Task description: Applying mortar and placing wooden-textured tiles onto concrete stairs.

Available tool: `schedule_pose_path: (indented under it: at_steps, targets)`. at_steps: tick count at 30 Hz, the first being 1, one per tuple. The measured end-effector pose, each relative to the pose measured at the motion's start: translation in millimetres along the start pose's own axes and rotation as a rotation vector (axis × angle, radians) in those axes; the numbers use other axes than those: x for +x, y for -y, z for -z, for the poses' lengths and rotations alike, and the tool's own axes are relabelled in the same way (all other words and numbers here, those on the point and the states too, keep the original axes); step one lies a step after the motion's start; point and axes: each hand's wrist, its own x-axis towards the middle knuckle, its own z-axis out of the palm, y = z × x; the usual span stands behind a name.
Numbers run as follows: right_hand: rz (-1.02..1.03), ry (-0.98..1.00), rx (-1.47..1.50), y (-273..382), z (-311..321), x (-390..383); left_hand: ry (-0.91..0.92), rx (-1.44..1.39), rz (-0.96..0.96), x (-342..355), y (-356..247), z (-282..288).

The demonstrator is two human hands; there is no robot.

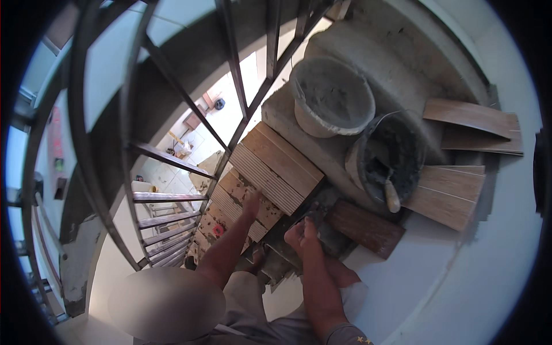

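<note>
Grooved wood-look tile (268, 176) sits just far of the left hand (250, 204), long axis running far-left to near-right. Left's nearer its middle; can't tell its finger spread. Right hand (302, 232) is by the near-right end, fingers curled, contents unclear.

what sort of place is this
Probably a staircase being tiled: a metal railing borders bare concrete steps, wood-patterned tiles lie on them, and a bucket of dark, mortar-like mix holds a trowel.
</note>
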Motion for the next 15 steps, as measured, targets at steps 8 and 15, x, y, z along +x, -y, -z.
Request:
schedule_pose_path:
  at_steps: [8,15]
  targets:
    - [0.918,-0.234,-0.854,108.1,4.4,-243.8,0.635,1.103,-0.214,-203.6,73.7,80.7]
    - [1.280,-0.727,-1.443,115.3,66.9,-326.0,0.230,0.847,0.100,-255.8,159.1,216.5]
